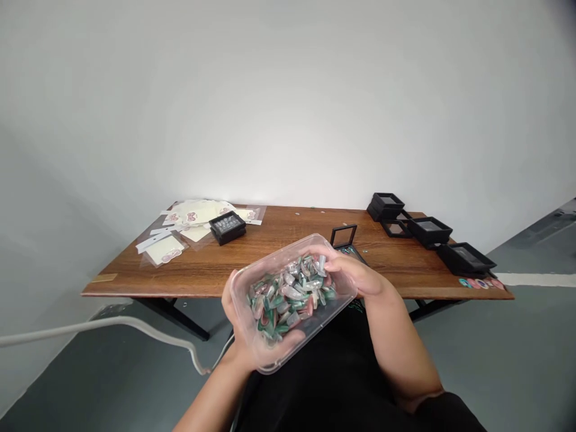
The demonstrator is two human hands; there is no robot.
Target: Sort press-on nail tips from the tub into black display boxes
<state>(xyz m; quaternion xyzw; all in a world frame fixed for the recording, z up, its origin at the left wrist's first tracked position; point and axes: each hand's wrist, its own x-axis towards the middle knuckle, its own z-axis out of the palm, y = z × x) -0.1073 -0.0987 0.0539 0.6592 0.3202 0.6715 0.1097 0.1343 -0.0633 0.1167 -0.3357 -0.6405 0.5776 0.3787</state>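
Note:
A clear plastic tub (324,321) is held tilted above the table's front edge. Inside lies a heap of small glossy nail-shaped pieces (292,291) in green, pink and silvery grey. My left hand (249,336) grips the tub's left end, its thumb seen through the clear plastic. At the right end, my right hand (348,270) holds the tub, with fingertips over the rim beside the pieces. Just behind it on the table, a black case (344,236) stands with its framed lid raised and small pieces in it, partly hidden by my right hand.
The wooden table (288,231) bears white cards (198,213) in clear bags and a black box (227,227) at left. Several black boxes (427,231) and round colourful discs (481,283) are at right. A white cable (130,321) hangs at lower left.

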